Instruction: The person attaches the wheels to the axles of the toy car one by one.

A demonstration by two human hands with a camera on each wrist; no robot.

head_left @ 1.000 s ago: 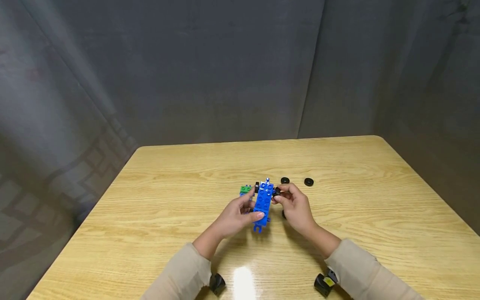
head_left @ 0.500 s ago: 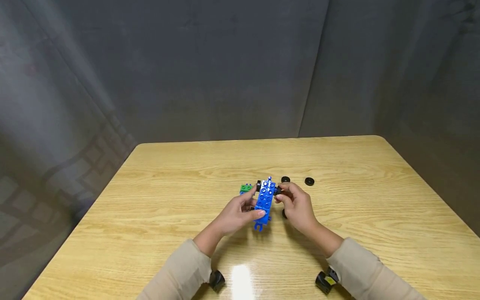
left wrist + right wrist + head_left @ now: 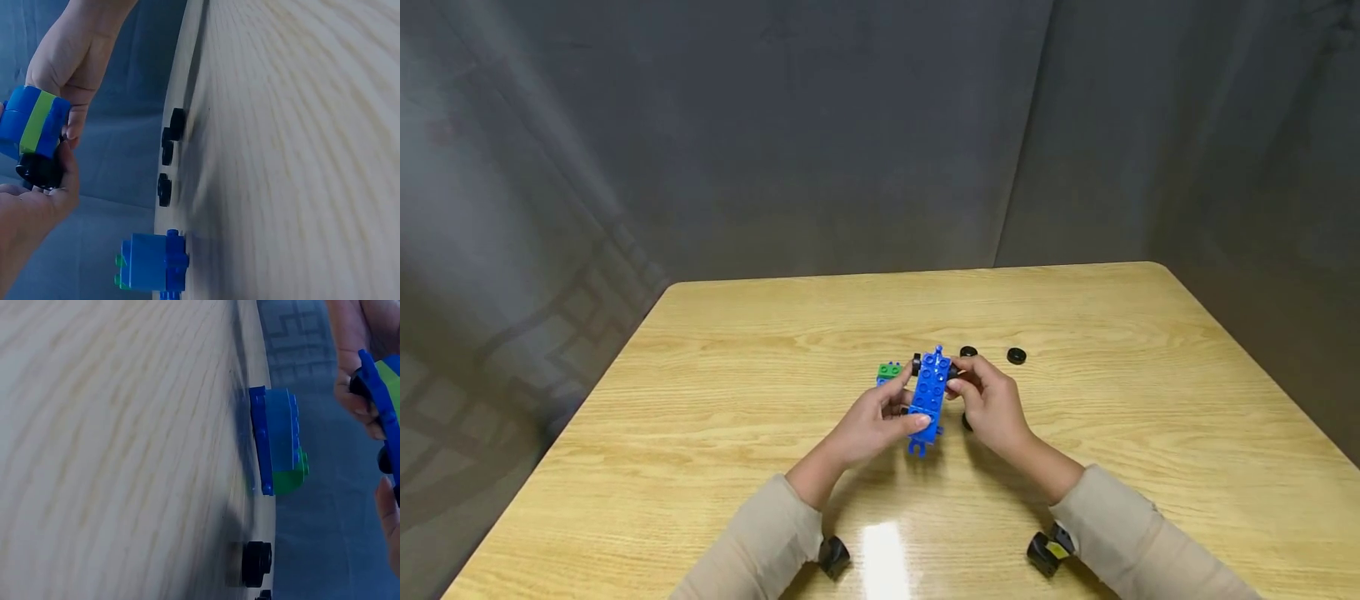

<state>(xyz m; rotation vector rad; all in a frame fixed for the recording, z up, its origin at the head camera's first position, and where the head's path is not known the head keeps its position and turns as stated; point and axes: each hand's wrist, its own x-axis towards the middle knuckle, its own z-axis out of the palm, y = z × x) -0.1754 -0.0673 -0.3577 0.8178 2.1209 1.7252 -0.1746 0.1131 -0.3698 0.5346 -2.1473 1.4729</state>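
Note:
A long blue toy brick vehicle (image 3: 929, 387) is raised over the table, its studded face towards the head camera. My left hand (image 3: 868, 427) grips its near part, thumb lying across the studs. One black wheel (image 3: 917, 364) sits at the vehicle's left side. At its right side, my right hand (image 3: 997, 408) pinches another black wheel (image 3: 953, 372) against the body; fingers partly cover this wheel. A green stripe (image 3: 36, 122) shows between blue layers in the left wrist view. Behind the left hand stands a second blue brick piece (image 3: 149, 262) with a green block (image 3: 889, 370) on it.
Loose black wheels lie on the wooden table (image 3: 737, 400): one wheel (image 3: 1017, 356) farther right, another wheel (image 3: 968, 352) behind the right hand, and one wheel (image 3: 967, 422) partly hidden beside that hand. A grey curtain (image 3: 850, 142) hangs beyond the table's far edge.
The wheel in my right hand has come closer to the vehicle's right side. My left hand keeps its grip, and the loose wheels and green-blue piece lie as before.

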